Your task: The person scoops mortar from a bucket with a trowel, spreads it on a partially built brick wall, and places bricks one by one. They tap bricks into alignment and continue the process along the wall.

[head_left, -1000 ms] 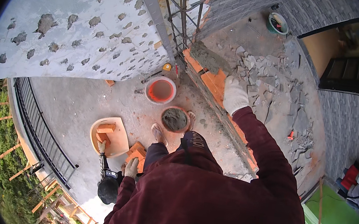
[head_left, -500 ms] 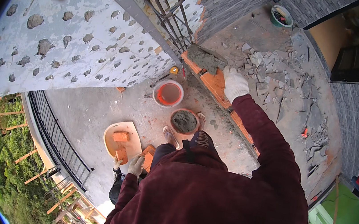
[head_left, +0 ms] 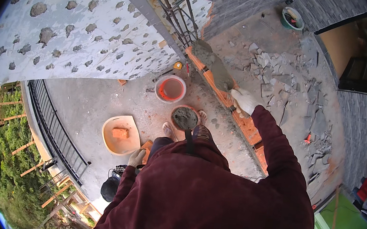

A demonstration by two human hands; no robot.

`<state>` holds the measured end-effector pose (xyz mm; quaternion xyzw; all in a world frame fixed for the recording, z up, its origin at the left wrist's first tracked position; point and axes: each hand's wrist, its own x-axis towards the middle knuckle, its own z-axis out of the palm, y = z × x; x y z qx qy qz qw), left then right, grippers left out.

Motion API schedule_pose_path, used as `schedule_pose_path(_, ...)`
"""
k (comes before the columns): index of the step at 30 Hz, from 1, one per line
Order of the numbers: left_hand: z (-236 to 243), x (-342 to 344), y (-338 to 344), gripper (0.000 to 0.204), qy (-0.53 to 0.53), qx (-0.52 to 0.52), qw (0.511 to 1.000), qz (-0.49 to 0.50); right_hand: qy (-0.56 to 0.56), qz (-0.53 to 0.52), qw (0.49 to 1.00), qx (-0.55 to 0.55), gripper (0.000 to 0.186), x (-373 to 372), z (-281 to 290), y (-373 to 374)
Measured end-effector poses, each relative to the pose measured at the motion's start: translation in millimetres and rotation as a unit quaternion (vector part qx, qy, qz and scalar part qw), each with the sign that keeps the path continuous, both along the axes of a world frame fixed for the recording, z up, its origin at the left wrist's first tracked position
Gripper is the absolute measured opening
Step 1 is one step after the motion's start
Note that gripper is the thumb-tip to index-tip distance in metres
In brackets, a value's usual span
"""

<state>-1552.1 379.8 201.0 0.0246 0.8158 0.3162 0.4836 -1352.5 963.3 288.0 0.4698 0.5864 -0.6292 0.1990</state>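
Right hand (head_left: 244,101): gloved in white, positioned over the brick course (head_left: 248,129), fingers angled down toward its upper face. Whether they are closed on a tool or free cannot be told; the glove hides their inner side. Left hand (head_left: 137,158): gloved, lowered at the person's left side, fingers at the loose bricks (head_left: 147,149). Contact appears likely; a firm grasp cannot be confirmed.

The mortar layer (head_left: 214,65) begins just beyond the right fingers and covers the far stretch of the course; nearer the body, brick faces are exposed. The right arm is extended, presumably to bring the fingers to the mortar's near edge. The loose bricks sit beside the left leg, apparently for reach without stepping.

Just ahead of the left fingers, a cream tub (head_left: 134,140) contains one brick (head_left: 120,133). Between the two hands, at the feet, stands the mortar bucket (head_left: 173,121), likely placed there to serve either hand. Beyond it is a pale bucket (head_left: 158,86) with an orange interior.

Surface: grey concrete floor (head_left: 80,97), dusty and spotted. Right of the right fingers, broken tile (head_left: 284,76) covers the floor. Farther ahead rise a pitted wall (head_left: 88,34) and a rebar cage (head_left: 174,6); outward from the left fingers, a black railing (head_left: 55,128) borders greenery.
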Motion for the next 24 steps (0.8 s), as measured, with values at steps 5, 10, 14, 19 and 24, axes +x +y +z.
schedule_pose_path(5, -8, -2, 6, 0.05, 0.005, -0.003, 0.999, 0.04, -0.047, 0.148, 0.98, 0.122, 0.041, 10, 40, 2)
schedule_pose_path(10, -20, -2, 8, 0.042, -0.003, 0.025, 0.996, 0.084, 0.001, 0.028, 0.998, 0.057, 0.037, 5, 48, -3)
schedule_pose_path(14, -39, -3, -27, 0.038, 0.191, 0.048, 0.927, -0.319, 0.004, 0.087, 0.992, 0.087, 0.038, -13, 12, -12)
schedule_pose_path(19, -30, 10, -4, 0.035, 0.054, 0.056, 0.997, 0.017, -0.029, 0.141, 0.98, 0.137, 0.039, -9, 53, -3)
schedule_pose_path(24, -40, 14, -7, 0.037, -0.064, 0.003, 0.993, 0.1, 0.009, 0.13, 0.985, 0.113, 0.036, -52, 46, 25)
